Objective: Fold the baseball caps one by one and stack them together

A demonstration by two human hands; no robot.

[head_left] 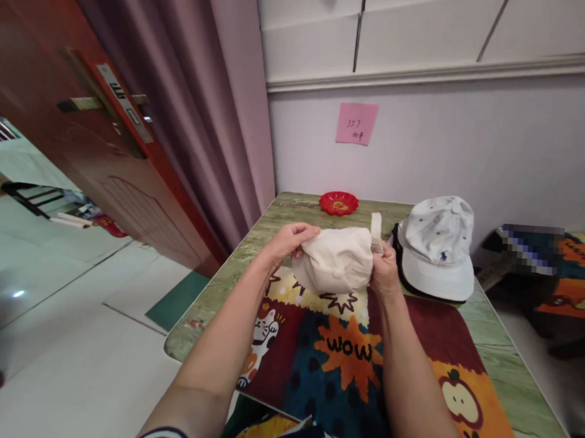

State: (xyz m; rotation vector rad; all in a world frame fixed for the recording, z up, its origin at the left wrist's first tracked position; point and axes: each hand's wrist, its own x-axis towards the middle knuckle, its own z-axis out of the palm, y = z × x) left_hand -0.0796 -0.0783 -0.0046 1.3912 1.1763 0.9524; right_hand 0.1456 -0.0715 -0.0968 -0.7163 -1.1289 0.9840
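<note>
A cream-coloured baseball cap (338, 259) is held up between my two hands, over the patterned mat (307, 360). My left hand (291, 240) pinches its left edge, thumb on top. At the opposite side, my right hand (385, 269) grips the cap near its back strap (376, 228), whose loose end sticks up. The button on the crown faces me. To the right of my right hand, a white cap (438, 246) with a small blue emblem rests on something dark, perhaps more caps, on the table.
A red scalloped dish (339, 203) stands at the back of the green wood-grain table (499, 337). Behind it, a pink note (356, 123) is stuck to the wall. To the left are a purple curtain (231, 94) and an open wooden door (139, 188).
</note>
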